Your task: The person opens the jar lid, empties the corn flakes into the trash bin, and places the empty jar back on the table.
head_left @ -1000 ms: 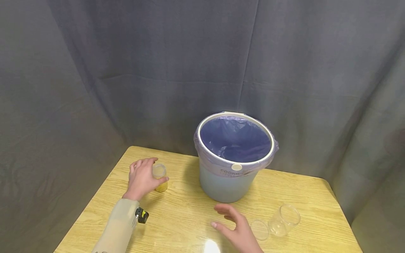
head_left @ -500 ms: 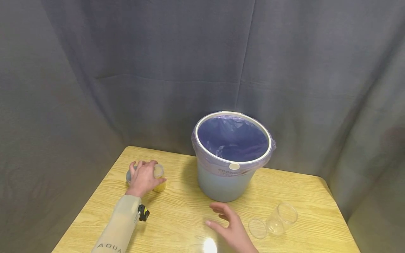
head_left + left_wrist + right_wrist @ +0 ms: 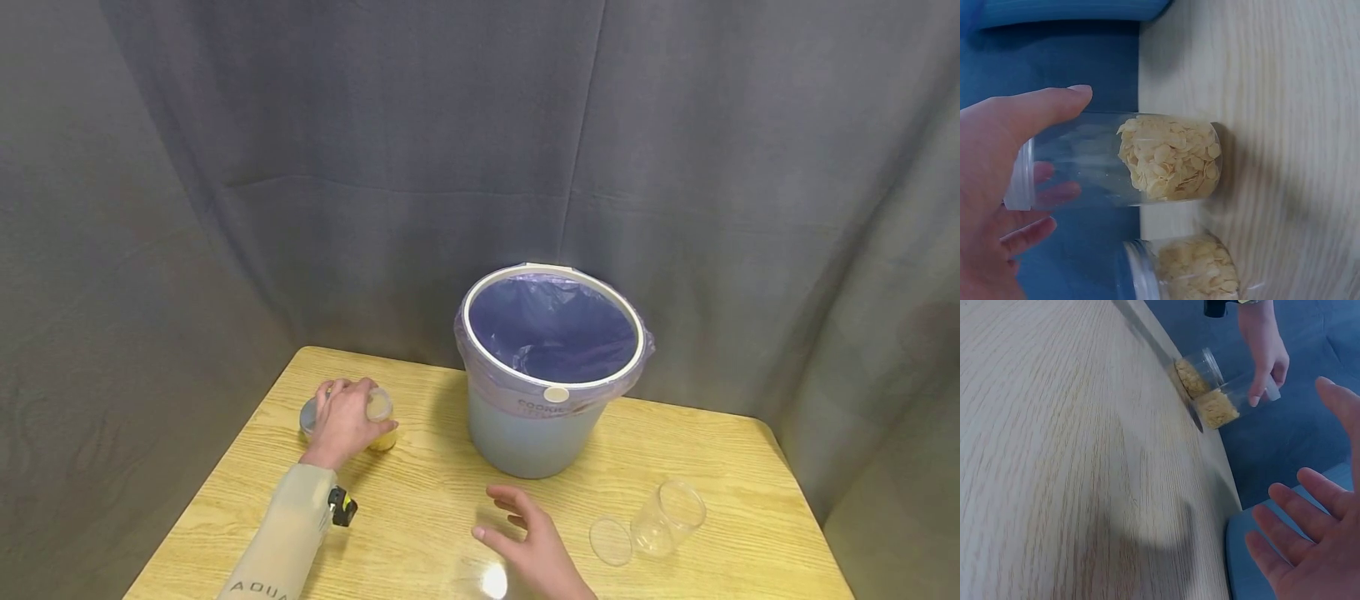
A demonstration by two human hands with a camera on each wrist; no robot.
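My left hand (image 3: 347, 427) grips a tall clear jar (image 3: 1100, 156) near its whitish lid (image 3: 1020, 178), thumb on one side and fingers behind. Pale yellow flakes (image 3: 1169, 159) fill the lower part of this jar. Right beside it stands a shorter jar (image 3: 1194, 269) of similar flakes, with a grey-blue lid (image 3: 308, 414) partly hidden by the hand in the head view. My right hand (image 3: 528, 546) hovers over the front of the table, holding nothing, fingers apart and loosely bent.
A light blue bucket (image 3: 517, 442) with a purple bag liner (image 3: 555, 325) stands at the table's back middle. On the right, a clear glass jar (image 3: 667, 518) stands beside a clear round disc (image 3: 611, 542). Grey curtains (image 3: 412, 167) enclose the wooden table (image 3: 427, 508).
My left fingers have come in closer around the jar, and the grey-blue lid beside it has come into view. The right hand has drifted slightly left.
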